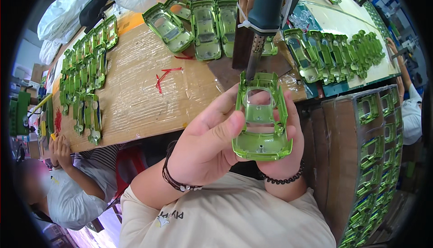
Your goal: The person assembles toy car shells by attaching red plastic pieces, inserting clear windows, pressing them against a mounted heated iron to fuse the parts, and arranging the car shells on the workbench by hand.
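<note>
Both of my hands hold one green plastic toy car body shell [260, 142], its hollow inside facing up. My left hand [209, 133] grips its left side, the thumb lying along the edge. My right hand [291, 146] closes round the other side, with fingers behind it. The far end of the shell sits right at the narrow metal nozzle of an upright hot air gun [266, 6], which has a dark teal body. Whether nozzle and shell touch, I cannot tell.
Several more green shells [206, 27] lie behind, and rows of them stand on the left [85, 67] and right [333, 56]. Red strips [164, 76] lie on the cardboard-covered table [140, 108]. A divided carton [336, 144] of shells stands at right. Co-workers [81, 194] sit on both sides.
</note>
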### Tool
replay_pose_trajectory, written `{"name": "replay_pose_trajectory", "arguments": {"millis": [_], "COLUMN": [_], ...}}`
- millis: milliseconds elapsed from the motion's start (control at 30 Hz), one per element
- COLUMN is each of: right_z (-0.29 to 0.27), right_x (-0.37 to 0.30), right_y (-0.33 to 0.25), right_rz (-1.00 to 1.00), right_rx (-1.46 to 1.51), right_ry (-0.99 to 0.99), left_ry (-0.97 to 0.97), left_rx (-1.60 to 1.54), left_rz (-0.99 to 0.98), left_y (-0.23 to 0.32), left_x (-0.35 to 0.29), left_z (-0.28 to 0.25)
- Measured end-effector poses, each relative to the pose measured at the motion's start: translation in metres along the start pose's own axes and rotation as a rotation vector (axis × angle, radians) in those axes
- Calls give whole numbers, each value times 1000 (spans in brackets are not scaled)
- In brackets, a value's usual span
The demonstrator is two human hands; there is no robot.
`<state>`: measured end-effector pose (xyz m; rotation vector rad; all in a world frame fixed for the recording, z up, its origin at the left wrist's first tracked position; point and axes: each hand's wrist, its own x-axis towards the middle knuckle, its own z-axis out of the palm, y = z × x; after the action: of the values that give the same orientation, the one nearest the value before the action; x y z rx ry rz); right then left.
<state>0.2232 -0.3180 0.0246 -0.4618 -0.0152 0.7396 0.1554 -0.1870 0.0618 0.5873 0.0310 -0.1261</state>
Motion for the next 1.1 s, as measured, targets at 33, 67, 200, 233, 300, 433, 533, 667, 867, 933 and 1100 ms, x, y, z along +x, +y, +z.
{"name": "replay_pose_trajectory", "arguments": {"millis": [33, 67, 200, 233, 300, 433, 533, 667, 867, 933, 1100], "right_z": [4, 8, 12, 13, 13, 1, -11, -7, -2, -2, 1], "right_x": [-2, -5, -5, -4, -1, 11, 16, 15, 12, 9, 4], "right_y": [0, 2, 6, 7, 7, 11, 12, 14, 18, 20, 16], "right_rz": [1, -61, -143, -140, -99, -31, 111, 108, 55, 85, 136], "right_rx": [0, 20, 23, 24, 74, 88, 156, 139, 135, 190, 152], "right_ry": [0, -32, -57, -58, -10, -67, -164, -109, -203, -165, -124], "left_ry": [70, 69, 137, 138, 148, 279, 341, 309, 309, 333, 340], "left_rx": [45, 45, -53, -41, -15, 50, 86, 68, 100, 113, 123], "left_rz": [-7, -9, -46, -37, -23, 14, 59, 23, 75, 93, 91], "left_y": [2, 4, 6, 6, 6, 1, -1, -1, -2, -4, -6], "left_x": [0, 0, 2, 2, 3, 3, 1, -4, -8, -9, -10], "left_z": [5, 9, 12, 12, 9, 6, 9, 0, 4, 6, 6]}}
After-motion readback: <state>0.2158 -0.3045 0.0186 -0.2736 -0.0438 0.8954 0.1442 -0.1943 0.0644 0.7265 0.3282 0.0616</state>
